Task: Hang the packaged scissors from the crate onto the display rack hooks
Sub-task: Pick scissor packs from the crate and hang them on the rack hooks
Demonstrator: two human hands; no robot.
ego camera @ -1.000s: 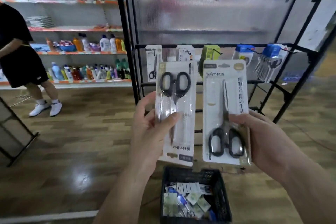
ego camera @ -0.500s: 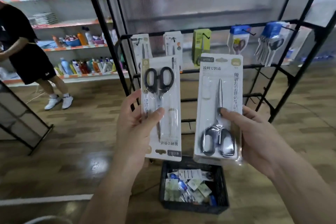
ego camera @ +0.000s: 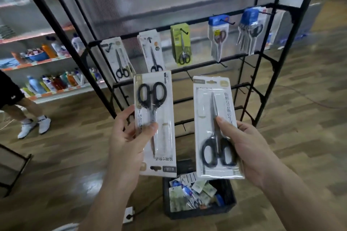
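The left hand [ego camera: 129,137] pinches an upside-down scissors pack [ego camera: 155,125], handles up. Beside it, apart, the right hand [ego camera: 244,148] grips an upright scissors pack [ego camera: 216,127]. Both are held above the black crate [ego camera: 199,212], before the display rack [ego camera: 270,65].

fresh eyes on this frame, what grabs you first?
Two scissors packs are held up centre frame. The left hand pinches the left pack upside down, handles up, and the right hand holds the right pack handles down. Behind them stands the black display rack with hung packs in a row, and the crate sits on the floor below.
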